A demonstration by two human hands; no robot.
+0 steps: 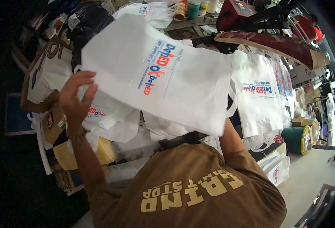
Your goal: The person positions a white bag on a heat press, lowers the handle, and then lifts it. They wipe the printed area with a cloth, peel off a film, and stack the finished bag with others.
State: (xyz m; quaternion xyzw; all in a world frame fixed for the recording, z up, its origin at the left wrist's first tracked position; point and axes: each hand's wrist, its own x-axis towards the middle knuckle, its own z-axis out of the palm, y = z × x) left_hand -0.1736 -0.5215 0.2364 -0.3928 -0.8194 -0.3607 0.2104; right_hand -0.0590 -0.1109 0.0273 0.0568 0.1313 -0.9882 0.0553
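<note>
head view: white printed bag (182, 87) raised flat, tilted, above heap of like bags (114, 125). left hand (75, 99) mostly open, fingers spread, tips on bag's left edge. right hand hidden behind bag's lower right corner, only forearm (232, 138) showing; grip impossible to tell. more printed bags (256, 95) hanging at right.

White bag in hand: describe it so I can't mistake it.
Just above the brown shirt, the white bag is lifted over the heap of bags. The left hand touches its left corner; unlike the hanging bags at right, its red-and-blue print sits tilted.
</note>
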